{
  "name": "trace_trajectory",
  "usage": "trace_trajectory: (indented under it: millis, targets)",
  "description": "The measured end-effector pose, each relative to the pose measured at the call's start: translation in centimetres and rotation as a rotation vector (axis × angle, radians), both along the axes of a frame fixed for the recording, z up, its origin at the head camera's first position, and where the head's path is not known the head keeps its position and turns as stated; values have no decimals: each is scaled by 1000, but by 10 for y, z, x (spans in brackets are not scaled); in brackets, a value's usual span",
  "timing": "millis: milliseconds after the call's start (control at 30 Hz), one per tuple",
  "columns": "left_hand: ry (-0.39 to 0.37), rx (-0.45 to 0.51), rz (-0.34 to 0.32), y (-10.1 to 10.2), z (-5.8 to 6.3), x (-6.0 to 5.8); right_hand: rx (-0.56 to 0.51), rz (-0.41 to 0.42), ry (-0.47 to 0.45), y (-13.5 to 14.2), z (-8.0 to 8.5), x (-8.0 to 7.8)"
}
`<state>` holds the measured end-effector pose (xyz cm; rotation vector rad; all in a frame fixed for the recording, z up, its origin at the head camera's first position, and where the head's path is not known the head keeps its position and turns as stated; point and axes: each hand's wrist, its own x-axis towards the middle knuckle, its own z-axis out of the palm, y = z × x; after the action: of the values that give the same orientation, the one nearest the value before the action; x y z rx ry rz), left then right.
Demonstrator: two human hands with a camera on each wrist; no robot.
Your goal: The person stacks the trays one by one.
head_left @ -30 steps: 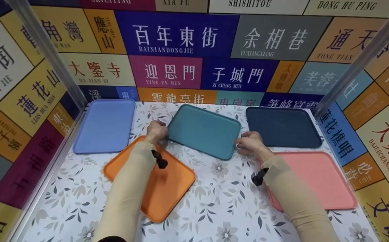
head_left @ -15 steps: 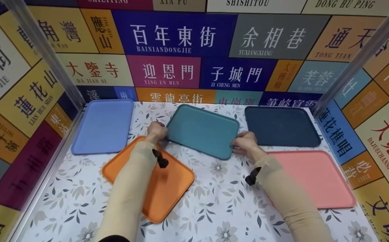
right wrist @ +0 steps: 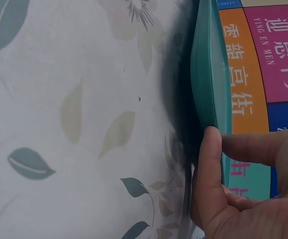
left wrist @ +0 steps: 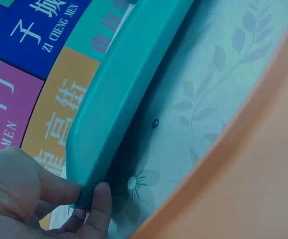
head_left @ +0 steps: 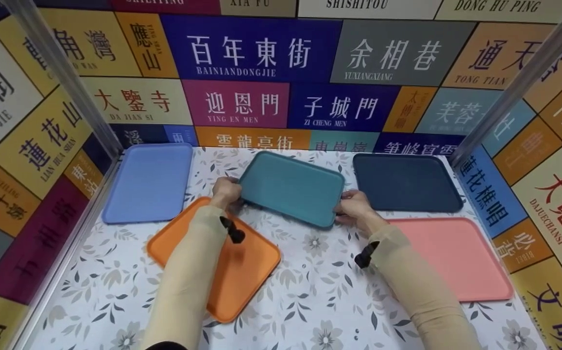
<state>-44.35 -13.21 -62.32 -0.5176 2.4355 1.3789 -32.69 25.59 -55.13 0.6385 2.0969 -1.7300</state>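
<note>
A teal tray is at the back middle, set at a slant, a hand at each short side. My left hand pinches its left near corner; in the left wrist view the thumb lies on the rim and the fingers come from beneath. At the opposite side my right hand grips the right near corner, thumb inside and fingers against the outer wall. A dark shadow lies below the tray's near side, so that edge seems slightly off the cloth. An orange tray lies partly under the left forearm.
A periwinkle tray lies back left, touching or nearly touching the orange one. Dark navy and pink trays lie on the right; the right forearm covers part of the pink one. Sign-printed walls enclose the floral cloth.
My right hand has moved left and taken hold of the teal tray's right corner. The tray's near edge has risen slightly. My left hand stays at its corner.
</note>
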Motion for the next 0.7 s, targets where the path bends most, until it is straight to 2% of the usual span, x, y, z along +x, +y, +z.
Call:
trace_trajectory:
  millis: [100,200,233,333,433,467,567,700]
  targets:
    - [-4,34,29,-1,-6,-4,-6,4,-3,1,2,1]
    - [-17,78,58,6,24,17,-6,10,-2,2,6,1]
    - [-6,109,67,5,24,18,-7,10,1,3,8,1]
    - [-4,185,91,14,62,44,-8,16,20,5,14,1]
    - [18,257,128,17,76,54,-11,22,40,7,18,1]
    - [16,268,138,22,90,62,-15,26,43,8,19,2]
    - [45,327,157,22,96,67,-27,27,45,8,19,3]
    - [60,366,160,22,97,67,-47,20,37,9,17,5]
